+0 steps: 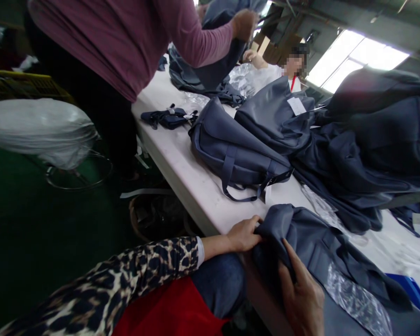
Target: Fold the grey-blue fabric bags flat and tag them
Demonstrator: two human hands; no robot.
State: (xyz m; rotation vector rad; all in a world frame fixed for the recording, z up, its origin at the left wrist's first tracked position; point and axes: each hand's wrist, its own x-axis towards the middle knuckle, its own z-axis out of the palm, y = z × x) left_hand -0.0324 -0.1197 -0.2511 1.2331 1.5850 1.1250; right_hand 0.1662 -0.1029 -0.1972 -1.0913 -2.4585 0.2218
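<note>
A dark blue bag (pixel 322 242) lies slack over the near edge of the white table, its end bunched toward me. My left hand (pixel 244 234) is closed on the edge of that bunched end, the fingertips partly hidden behind the material. On the other side of the same end, my right hand (pixel 301 289) pinches the material between thumb and fingers. Clear plastic film (pixel 359 298) rests on the bag to the right of my right hand. Just beyond, a finished-looking blue bag (pixel 241 149) with strap handles and a black tag lies on its side.
More dark blue bags (pixel 381 135) are heaped at the right of the white table (pixel 182 163). Small strapped bundles (pixel 170 116) lie near its left edge. A co-worker in a pink top (pixel 126 42) stands at left by a covered stool (pixel 38 126); another person (pixel 294 65) is behind.
</note>
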